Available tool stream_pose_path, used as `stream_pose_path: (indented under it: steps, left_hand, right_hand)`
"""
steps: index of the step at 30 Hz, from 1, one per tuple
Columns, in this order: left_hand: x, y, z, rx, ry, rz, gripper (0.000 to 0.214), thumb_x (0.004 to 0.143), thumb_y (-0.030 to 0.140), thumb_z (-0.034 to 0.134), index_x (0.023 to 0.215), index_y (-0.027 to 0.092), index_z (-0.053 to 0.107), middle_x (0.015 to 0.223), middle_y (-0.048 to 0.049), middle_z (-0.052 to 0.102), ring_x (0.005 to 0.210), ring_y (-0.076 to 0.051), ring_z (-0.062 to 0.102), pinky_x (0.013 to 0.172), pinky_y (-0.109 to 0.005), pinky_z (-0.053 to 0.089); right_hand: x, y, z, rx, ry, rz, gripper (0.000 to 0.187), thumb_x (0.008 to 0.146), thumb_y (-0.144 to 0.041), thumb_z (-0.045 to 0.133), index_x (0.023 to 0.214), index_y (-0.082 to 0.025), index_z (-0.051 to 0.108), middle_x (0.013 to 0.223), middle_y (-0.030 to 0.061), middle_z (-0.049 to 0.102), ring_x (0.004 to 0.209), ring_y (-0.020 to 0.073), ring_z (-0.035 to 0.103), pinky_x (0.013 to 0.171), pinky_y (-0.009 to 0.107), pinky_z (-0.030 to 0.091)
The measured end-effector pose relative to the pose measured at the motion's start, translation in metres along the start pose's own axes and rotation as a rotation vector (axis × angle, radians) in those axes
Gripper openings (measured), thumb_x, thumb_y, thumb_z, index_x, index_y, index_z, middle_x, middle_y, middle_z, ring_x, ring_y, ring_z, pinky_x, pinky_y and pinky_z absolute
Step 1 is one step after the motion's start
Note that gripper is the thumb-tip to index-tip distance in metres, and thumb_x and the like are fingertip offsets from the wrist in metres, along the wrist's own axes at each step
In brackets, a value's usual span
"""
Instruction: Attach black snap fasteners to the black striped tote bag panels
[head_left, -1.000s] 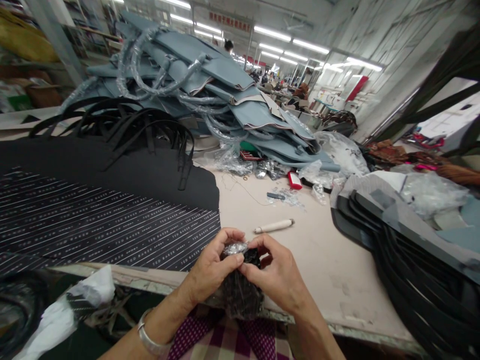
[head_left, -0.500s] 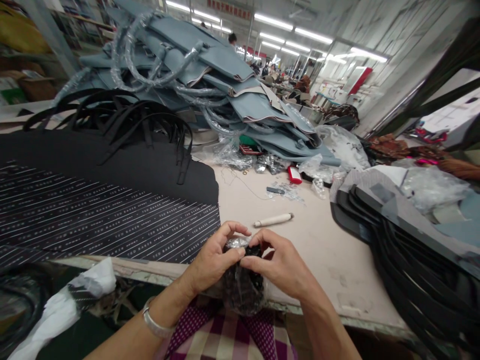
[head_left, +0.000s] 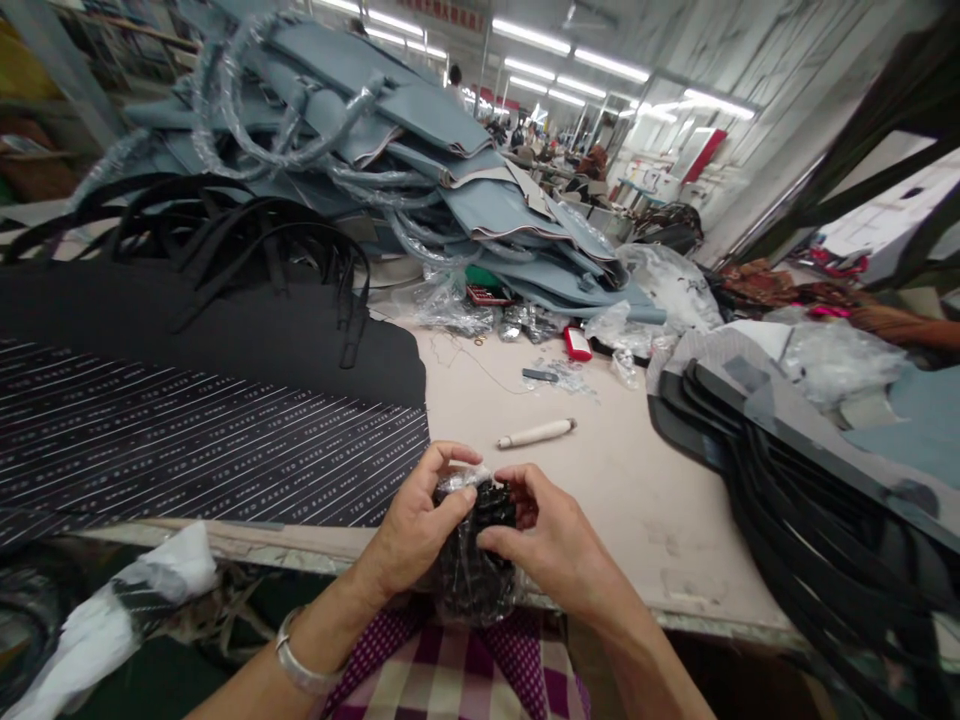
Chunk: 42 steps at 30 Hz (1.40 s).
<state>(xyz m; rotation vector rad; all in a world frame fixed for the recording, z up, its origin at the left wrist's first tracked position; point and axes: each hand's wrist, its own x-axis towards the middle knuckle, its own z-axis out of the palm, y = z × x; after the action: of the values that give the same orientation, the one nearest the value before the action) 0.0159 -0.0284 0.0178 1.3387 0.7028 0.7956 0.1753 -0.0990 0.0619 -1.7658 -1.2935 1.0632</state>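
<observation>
A clear plastic bag (head_left: 472, 580) filled with small black pieces hangs at the table's front edge, between my hands. My left hand (head_left: 424, 515) is closed on the bag's left side, thumb over its crumpled rim. On the other side my right hand (head_left: 544, 530) curves around the bag's opening, its thumb and fingers apart at the black pieces; whether a piece is pinched there is hidden. Just beyond my hands lies a cream pen-shaped tool (head_left: 536, 433). Farther back are a dark grey strip (head_left: 540, 375) and a small red-and-white box (head_left: 577, 343).
Black panels with handles (head_left: 247, 300) and striped lettered fabric (head_left: 225, 430) cover the left. Light-blue bag pieces (head_left: 420, 140) with wrapped handles are heaped at the back. Black strap pieces (head_left: 772, 480) are stacked on the right of the table (head_left: 637, 520).
My right thumb and fingers have spread apart from the bag's mouth, showing more of the black pieces. My left hand keeps its hold. The whole view has shifted slightly.
</observation>
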Motion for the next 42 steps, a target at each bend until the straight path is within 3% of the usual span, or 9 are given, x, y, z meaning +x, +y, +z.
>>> stream_pose_path:
  steps: [5,10,17,23,26,31,35,42]
  left_hand:
    - [-0.001,-0.002,0.001,0.042,0.037,0.016,0.025,0.088,0.021,0.053,0.113,0.023,0.050,0.106,-0.0013,0.058,0.093,-0.017,0.055,0.086,-0.031,0.043]
    - [0.002,-0.001,0.001,0.048,0.030,0.008,0.025,0.087,0.020,0.052,0.113,0.022,0.051,0.105,-0.0014,0.059,0.093,-0.017,0.056,0.084,-0.031,0.043]
    - [0.002,0.002,0.003,0.041,0.027,-0.025,0.025,0.087,0.022,0.054,0.111,0.022,0.051,0.097,0.0002,0.060,0.083,-0.015,0.056,0.079,-0.029,0.044]
    - [0.006,-0.004,0.003,0.101,0.078,0.025,0.020,0.086,0.021,0.055,0.107,0.022,0.054,0.105,-0.0017,0.060,0.101,-0.018,0.056,0.091,-0.031,0.041]
    - [0.007,-0.009,0.001,0.057,0.094,-0.008,0.022,0.087,0.023,0.057,0.109,0.021,0.053,0.108,-0.0025,0.059,0.098,-0.018,0.057,0.089,-0.032,0.042]
    - [0.006,-0.012,0.000,-0.091,0.107,-0.009,0.024,0.086,0.024,0.060,0.109,0.021,0.054,0.107,-0.0027,0.060,0.093,-0.017,0.056,0.084,-0.029,0.045]
    - [0.005,-0.015,0.000,-0.173,0.129,-0.021,0.023,0.085,0.025,0.062,0.107,0.022,0.054,0.105,-0.0013,0.060,0.090,-0.015,0.057,0.082,-0.028,0.045]
    - [0.004,-0.017,0.000,-0.185,0.122,-0.015,0.023,0.085,0.023,0.062,0.107,0.021,0.055,0.105,-0.0016,0.060,0.087,-0.015,0.058,0.080,-0.026,0.046]
  right_hand:
    - [0.001,0.003,0.004,0.110,-0.031,0.080,0.045,0.063,-0.017,0.076,0.103,-0.021,0.056,0.078,-0.0055,0.063,0.071,0.0142,0.057,0.065,0.026,0.044]
    - [0.002,0.005,0.002,0.057,-0.093,0.041,0.023,0.064,-0.020,0.075,0.081,-0.019,0.060,0.069,-0.0070,0.056,0.067,0.0122,0.050,0.060,0.023,0.040]
    - [0.006,0.007,-0.007,0.054,-0.182,0.084,0.024,0.062,-0.017,0.075,0.080,-0.019,0.059,0.068,-0.0071,0.058,0.064,0.0114,0.051,0.058,0.022,0.039]
    - [0.002,0.003,-0.011,-0.022,-0.276,-0.007,0.020,0.065,-0.016,0.073,0.080,-0.019,0.060,0.069,-0.0073,0.056,0.065,0.0113,0.050,0.058,0.022,0.037]
    - [0.001,0.001,-0.010,-0.113,-0.256,-0.051,0.021,0.065,-0.017,0.073,0.083,-0.020,0.061,0.074,-0.0062,0.059,0.069,0.0126,0.052,0.059,0.023,0.037]
    - [0.005,0.004,-0.009,-0.008,-0.248,0.046,0.025,0.063,-0.017,0.073,0.085,-0.018,0.060,0.077,-0.0048,0.060,0.072,0.0134,0.053,0.063,0.024,0.041]
    - [0.007,0.008,-0.010,0.092,-0.300,0.029,0.019,0.069,-0.015,0.065,0.087,-0.016,0.065,0.081,-0.0022,0.063,0.075,0.0147,0.055,0.070,0.027,0.044]
    - [0.004,0.016,-0.014,0.078,-0.336,0.091,0.023,0.065,-0.013,0.067,0.088,-0.016,0.067,0.080,-0.0024,0.064,0.075,0.0151,0.056,0.070,0.026,0.046]
